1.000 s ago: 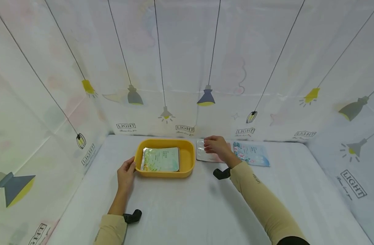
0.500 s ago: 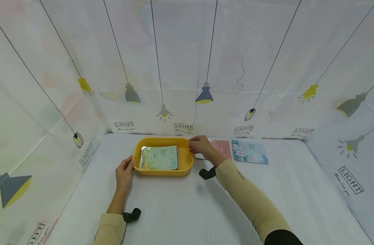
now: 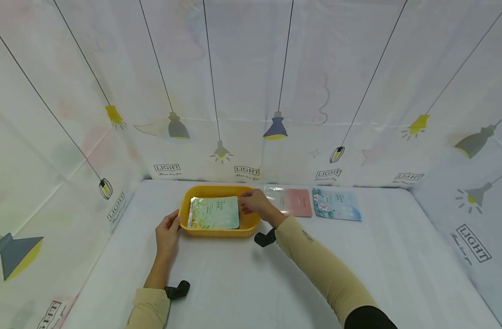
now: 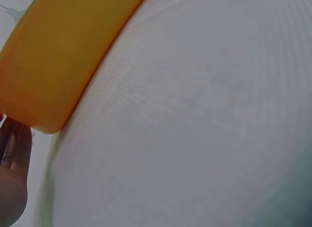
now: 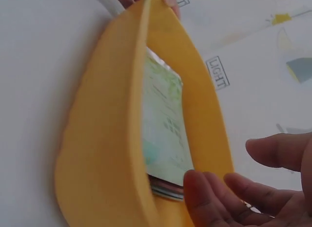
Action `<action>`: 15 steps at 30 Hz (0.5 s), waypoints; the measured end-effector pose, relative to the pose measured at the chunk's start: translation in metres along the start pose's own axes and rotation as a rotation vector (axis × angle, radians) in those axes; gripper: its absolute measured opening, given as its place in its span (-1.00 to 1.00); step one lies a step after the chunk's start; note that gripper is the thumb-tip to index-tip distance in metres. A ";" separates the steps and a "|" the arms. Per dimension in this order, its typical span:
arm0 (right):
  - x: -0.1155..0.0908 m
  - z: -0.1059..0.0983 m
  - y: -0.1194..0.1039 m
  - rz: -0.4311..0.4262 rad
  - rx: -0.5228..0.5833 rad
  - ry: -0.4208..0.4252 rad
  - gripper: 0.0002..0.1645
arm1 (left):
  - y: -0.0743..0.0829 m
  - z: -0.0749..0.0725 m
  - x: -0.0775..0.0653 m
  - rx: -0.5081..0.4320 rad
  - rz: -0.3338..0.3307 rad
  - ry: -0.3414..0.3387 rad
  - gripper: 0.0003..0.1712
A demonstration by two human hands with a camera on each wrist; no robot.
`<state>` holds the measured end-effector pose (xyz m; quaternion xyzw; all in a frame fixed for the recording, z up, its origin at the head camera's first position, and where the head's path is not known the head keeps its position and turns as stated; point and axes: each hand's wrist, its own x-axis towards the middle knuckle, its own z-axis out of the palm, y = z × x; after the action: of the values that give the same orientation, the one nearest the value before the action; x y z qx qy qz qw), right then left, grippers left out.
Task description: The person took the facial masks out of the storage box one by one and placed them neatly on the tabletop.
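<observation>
Green packet stack lies inside the yellow tray on the white worktop. Right hand — thumb and fingers apart — is beside the stack's right edge; left hand grips the tray's left end.

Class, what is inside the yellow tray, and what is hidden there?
A green leaf-print sachet lies atop other packets; only their edges show, so their faces and exact number are hidden.
</observation>
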<state>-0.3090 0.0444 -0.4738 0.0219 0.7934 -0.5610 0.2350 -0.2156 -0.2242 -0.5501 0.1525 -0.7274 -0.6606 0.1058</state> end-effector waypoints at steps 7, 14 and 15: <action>-0.003 0.022 0.006 0.020 -0.174 -0.053 -0.54 | -0.001 -0.001 -0.001 0.004 -0.004 0.004 -0.52; 0.001 0.032 0.005 0.020 -0.317 -0.011 -0.42 | -0.003 0.000 0.000 -0.015 -0.007 -0.012 -0.53; 0.001 0.032 0.004 0.022 -0.323 -0.006 -0.42 | -0.003 0.000 0.000 -0.016 -0.005 -0.011 -0.52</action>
<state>-0.2972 0.0166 -0.4862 -0.0093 0.8724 -0.4234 0.2440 -0.2152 -0.2248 -0.5528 0.1497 -0.7223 -0.6675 0.1013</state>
